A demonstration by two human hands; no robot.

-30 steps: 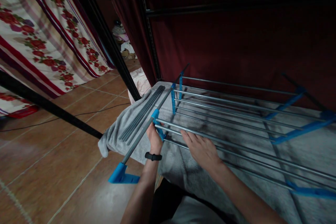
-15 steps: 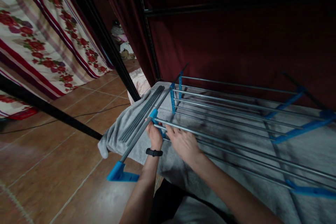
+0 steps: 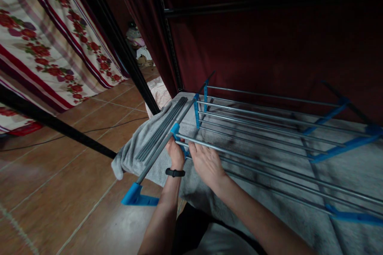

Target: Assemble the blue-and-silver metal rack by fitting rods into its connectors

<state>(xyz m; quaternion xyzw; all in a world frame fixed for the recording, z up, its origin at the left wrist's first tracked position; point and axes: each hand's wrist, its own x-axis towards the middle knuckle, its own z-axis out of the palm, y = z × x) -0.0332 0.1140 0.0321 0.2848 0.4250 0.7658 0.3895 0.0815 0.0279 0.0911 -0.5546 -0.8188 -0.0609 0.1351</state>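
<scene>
A partly assembled rack of grey metal rods (image 3: 269, 163) and blue plastic brackets lies across a grey blanket. My left hand (image 3: 175, 153), with a black band at the wrist, is closed around the blue bracket (image 3: 183, 150) below a blue joint (image 3: 175, 128) on the side tube (image 3: 155, 153). Just right of it, my right hand (image 3: 207, 165) has its fingers wrapped over a lower rod near where it enters that bracket; the fingertips are partly hidden behind the upper rod. At the tube's near end sits an angled blue end piece (image 3: 139, 196).
Several loose grey tubes (image 3: 163, 127) lie side by side on the grey blanket (image 3: 128, 155). Black metal posts (image 3: 131, 59) frame the left side. A dark red curtain (image 3: 254, 55) hangs behind, a floral cloth (image 3: 54, 48) at left. A thin cable (image 3: 104, 128) crosses the tiled floor.
My right hand has shifted very slightly left, along the rod toward the bracket. My left hand keeps its hold, and the rack has hardly moved.
</scene>
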